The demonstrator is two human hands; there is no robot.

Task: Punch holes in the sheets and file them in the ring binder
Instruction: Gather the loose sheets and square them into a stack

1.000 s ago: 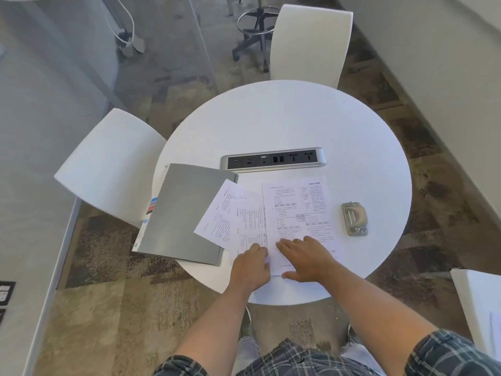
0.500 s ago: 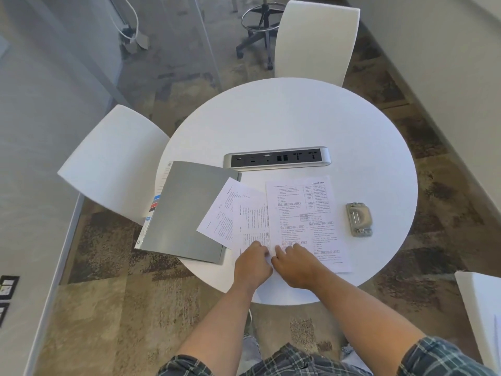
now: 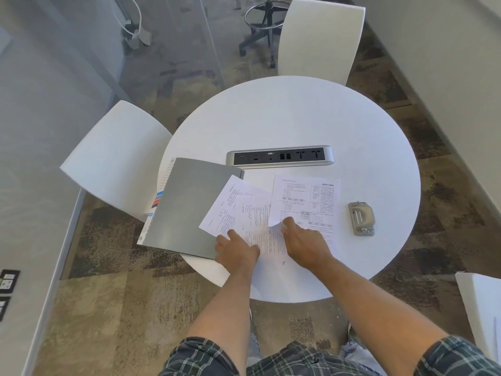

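Note:
Three printed sheets lie fanned out on the round white table [image 3: 298,115]. My right hand [image 3: 305,244] pinches the near left corner of the top sheet [image 3: 306,196] and curls it up off the pile. My left hand [image 3: 235,252] presses flat on the lower sheets [image 3: 244,210], fingers spread. A closed grey ring binder [image 3: 189,204] lies to the left, hanging over the table's edge, with one sheet overlapping its cover. A grey metal hole punch [image 3: 361,218] sits to the right of the sheets, apart from both hands.
A silver power strip [image 3: 280,156] is set into the table's middle, just beyond the sheets. White chairs stand at the left [image 3: 116,158] and the far side [image 3: 320,39]. A white object [image 3: 479,302] shows at the right edge.
My right hand has slid to the top sheet's near left corner and lifted it into a curl. My left hand has shifted left onto the lower sheets.

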